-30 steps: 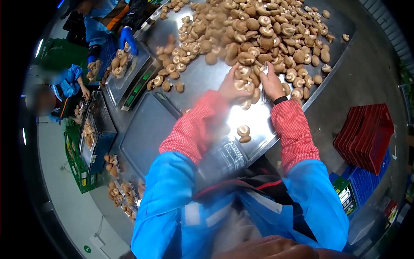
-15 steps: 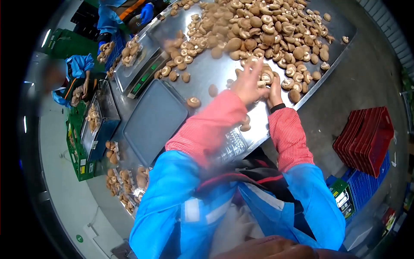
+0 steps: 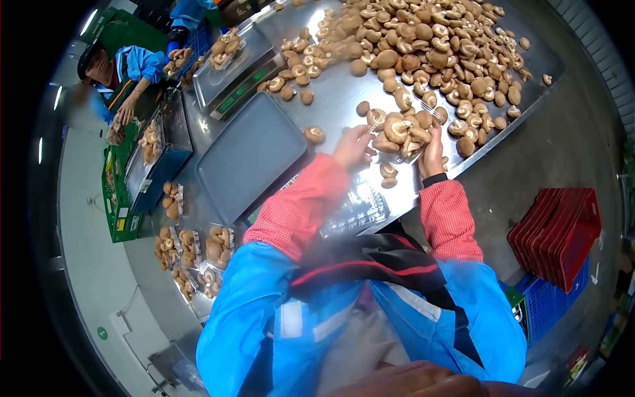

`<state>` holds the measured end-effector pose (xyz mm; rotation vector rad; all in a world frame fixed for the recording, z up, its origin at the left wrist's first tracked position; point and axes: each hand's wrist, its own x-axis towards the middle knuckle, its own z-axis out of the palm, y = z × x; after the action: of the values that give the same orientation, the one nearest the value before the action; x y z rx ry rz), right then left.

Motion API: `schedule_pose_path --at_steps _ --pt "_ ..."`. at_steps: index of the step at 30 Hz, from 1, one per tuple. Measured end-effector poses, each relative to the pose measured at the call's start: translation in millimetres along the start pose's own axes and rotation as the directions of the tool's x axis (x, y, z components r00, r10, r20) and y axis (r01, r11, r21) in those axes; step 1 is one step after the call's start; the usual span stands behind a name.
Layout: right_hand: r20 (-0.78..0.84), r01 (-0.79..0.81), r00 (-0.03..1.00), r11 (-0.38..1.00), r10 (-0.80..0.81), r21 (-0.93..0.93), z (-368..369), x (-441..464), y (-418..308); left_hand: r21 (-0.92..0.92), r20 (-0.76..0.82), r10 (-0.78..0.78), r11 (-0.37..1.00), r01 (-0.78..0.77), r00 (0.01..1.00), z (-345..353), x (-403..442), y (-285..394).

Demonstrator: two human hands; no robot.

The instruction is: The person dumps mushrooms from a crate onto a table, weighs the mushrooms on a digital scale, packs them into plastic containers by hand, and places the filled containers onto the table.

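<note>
A clear plastic punnet heaped with brown mushrooms (image 3: pixel 399 132) is held just over the steel table (image 3: pixel 337 106). My right hand (image 3: pixel 432 153) grips its right side, fingers wrapped round the edge. At the punnet's left side is my left hand (image 3: pixel 354 145), its fingers apart and bent; whether they touch the plastic is unclear. Two loose mushrooms (image 3: pixel 389 175) lie just below the punnet. Beyond it spreads a big pile of mushrooms (image 3: pixel 430 40). Empty clear punnets (image 3: pixel 360 206) lie near the table's front edge, partly behind my left sleeve.
Left of my hands are a grey tray (image 3: pixel 251 155) on a scale and a second scale (image 3: pixel 235 69). Filled punnets (image 3: pixel 192 248) stand at lower left. Red crates (image 3: pixel 555 231) are stacked on the floor at right. Two co-workers (image 3: pixel 126 73) are at upper left.
The filled punnet, earlier largely hidden by my hands, now shows plainly. My left hand has moved off the mushrooms to the punnet's left side. The view has shifted.
</note>
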<state>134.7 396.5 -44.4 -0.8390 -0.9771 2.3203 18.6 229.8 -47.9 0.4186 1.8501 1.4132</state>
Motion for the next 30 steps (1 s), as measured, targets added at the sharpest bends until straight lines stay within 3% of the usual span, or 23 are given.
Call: schedule_pose_path --at_steps 4,7,11,12,15,22,25,29,30 --pt "0.159 0.077 0.985 0.997 -0.071 -0.033 3 7 20 0.017 -0.106 0.024 1.0 -0.022 0.994 -13 -11 9" --pt "0.189 -0.01 0.978 0.914 0.094 -0.405 14 -20 -6 0.009 -0.177 0.03 1.0 -0.029 0.984 -51 -22 23" --pt "0.187 0.039 0.98 0.859 0.067 -0.51 5 -23 1 -0.049 -0.279 0.054 0.996 -0.071 0.959 -123 -53 41" --pt "0.182 0.023 0.98 0.858 0.082 -0.512 4 -27 2 0.046 -0.286 0.108 0.994 -0.098 0.952 -150 -56 34" --pt "0.187 -0.006 0.973 0.826 0.135 -0.564 4 -38 7 0.109 -0.275 0.162 0.985 -0.137 0.948 -218 -79 24" --pt "0.168 -0.068 0.963 0.791 0.211 -0.608 8 -43 26 0.14 -0.335 0.098 0.989 -0.053 0.937 -306 -118 -25" --pt "0.225 0.011 0.958 0.764 0.176 -0.645 25 -44 28 0.047 -0.38 0.1 0.995 -0.089 0.92 -309 -133 -40" --pt "0.314 0.141 0.936 0.647 0.159 -0.749 54 -44 25 -0.227 -0.616 -0.027 0.963 -0.145 0.788 -312 -151 -62" --pt "0.324 0.169 0.937 0.642 0.131 -0.748 61 -42 28 -0.225 -0.658 -0.029 0.961 -0.16 0.753 -311 -159 -62"
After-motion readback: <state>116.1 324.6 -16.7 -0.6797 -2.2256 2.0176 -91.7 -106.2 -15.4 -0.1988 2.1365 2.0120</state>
